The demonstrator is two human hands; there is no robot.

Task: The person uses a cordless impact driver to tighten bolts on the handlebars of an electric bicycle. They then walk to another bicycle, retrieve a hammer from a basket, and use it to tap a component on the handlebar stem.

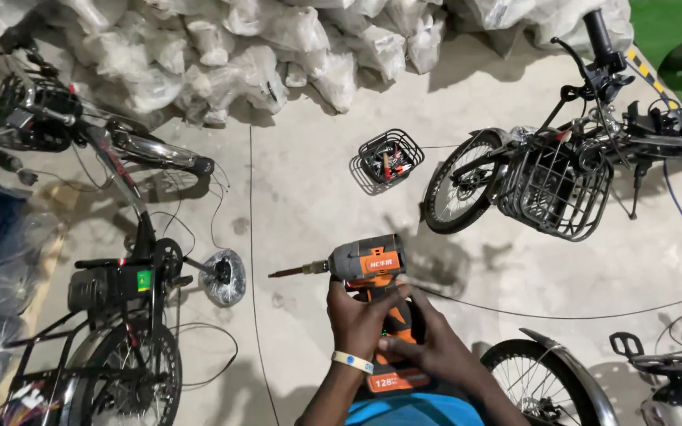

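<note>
Drill [365,264] sat gripped in both hands, left hand [359,312] and right hand [428,343] clenched on its handle. Bit [287,272] pointed left, clear of the bikes [530,170].

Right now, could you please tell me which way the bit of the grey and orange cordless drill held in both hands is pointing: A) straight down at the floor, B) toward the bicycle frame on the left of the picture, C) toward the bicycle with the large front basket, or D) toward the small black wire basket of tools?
B: the grey and orange cordless drill, held by left hand and right hand, has its bit pointing at the left bicycle frame.
</note>
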